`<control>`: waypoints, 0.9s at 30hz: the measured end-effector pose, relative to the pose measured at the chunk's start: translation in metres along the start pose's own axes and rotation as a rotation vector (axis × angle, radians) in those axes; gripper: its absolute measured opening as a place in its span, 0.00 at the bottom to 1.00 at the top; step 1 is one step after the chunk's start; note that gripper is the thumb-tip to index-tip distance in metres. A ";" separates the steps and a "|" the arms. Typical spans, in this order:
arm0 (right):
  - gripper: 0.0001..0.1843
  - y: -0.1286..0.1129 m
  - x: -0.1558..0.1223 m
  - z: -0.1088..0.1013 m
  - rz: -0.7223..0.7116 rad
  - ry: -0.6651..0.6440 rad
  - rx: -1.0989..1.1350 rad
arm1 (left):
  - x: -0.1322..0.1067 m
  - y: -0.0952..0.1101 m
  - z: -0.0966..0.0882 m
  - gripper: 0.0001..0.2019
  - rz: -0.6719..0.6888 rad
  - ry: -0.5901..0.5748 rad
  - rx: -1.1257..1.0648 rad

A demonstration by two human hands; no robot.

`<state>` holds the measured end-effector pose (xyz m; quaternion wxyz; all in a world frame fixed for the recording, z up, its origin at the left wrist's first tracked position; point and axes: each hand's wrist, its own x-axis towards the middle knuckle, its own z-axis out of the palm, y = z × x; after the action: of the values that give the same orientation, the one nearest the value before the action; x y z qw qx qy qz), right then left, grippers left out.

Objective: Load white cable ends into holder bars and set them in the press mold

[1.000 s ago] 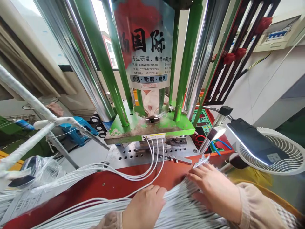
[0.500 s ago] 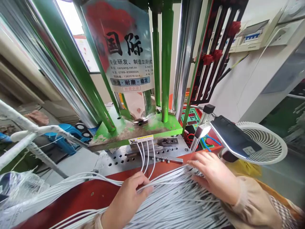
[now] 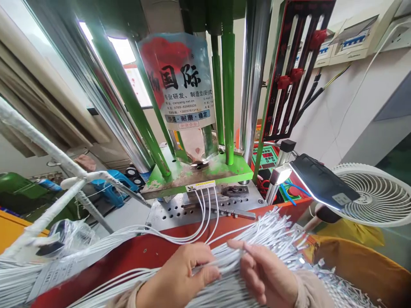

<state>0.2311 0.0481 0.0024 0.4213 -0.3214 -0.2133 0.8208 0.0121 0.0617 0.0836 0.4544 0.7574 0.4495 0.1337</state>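
A thick heap of white cables [image 3: 231, 295] lies in front of me on a red work surface. My left hand [image 3: 180, 273] is closed at the lower middle, thumb and forefinger bent around white cables. Where exactly the fingertips press is partly hidden. My right hand [image 3: 268, 271] is beside it over the heap, palm turned left, forefinger stretched toward the left hand and the other fingers loosely bent. Nothing shows in its grip. Several white cables run from the metal mould [image 3: 199, 196] under the green press plate [image 3: 199, 173] toward the left.
A white wrapped metal frame [image 3: 58, 214] stands at left. A lamp arm, a dark flat device [image 3: 324, 182] and a white fan [image 3: 375, 194] are at right. Below the fan sits an orange-lined bin [image 3: 359, 261]. The red table [image 3: 109, 265] shows between cables.
My right hand has moved left, off the cable ends and toward my left hand, uncovering the ends. The left hand stays near the cables. The view has shifted slightly.
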 end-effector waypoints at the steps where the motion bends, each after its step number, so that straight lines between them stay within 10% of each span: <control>1: 0.21 -0.011 -0.004 -0.003 -0.093 0.044 0.056 | -0.003 0.004 0.000 0.17 -0.034 -0.153 -0.072; 5: 0.22 -0.029 -0.021 -0.009 -0.401 0.286 -0.164 | 0.007 0.004 0.040 0.23 -0.194 -0.495 -0.619; 8: 0.23 -0.022 -0.025 -0.002 -0.343 0.195 -0.469 | 0.030 -0.006 0.088 0.33 -0.191 -0.326 -0.833; 11: 0.24 -0.033 -0.016 0.004 -0.286 0.106 -0.311 | 0.048 -0.008 0.109 0.31 -0.140 -0.237 -0.830; 14: 0.22 -0.059 -0.004 0.007 -0.435 0.224 -0.258 | 0.056 -0.005 0.101 0.31 -0.157 -0.209 -0.834; 19: 0.22 -0.070 0.012 0.012 -0.481 -0.048 -0.806 | 0.064 0.000 0.083 0.36 -0.148 0.007 -0.743; 23: 0.22 -0.064 0.020 0.013 -0.765 -0.003 -0.965 | 0.070 -0.002 0.077 0.35 -0.081 0.036 -0.690; 27: 0.23 -0.060 0.029 0.011 -0.656 -0.077 -1.416 | 0.072 -0.012 0.070 0.33 -0.095 0.070 -0.640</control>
<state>0.2437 0.1047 0.0371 0.3294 -0.4054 -0.7849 0.3334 0.0884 0.0818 0.0200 0.6594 0.5491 0.4349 0.2730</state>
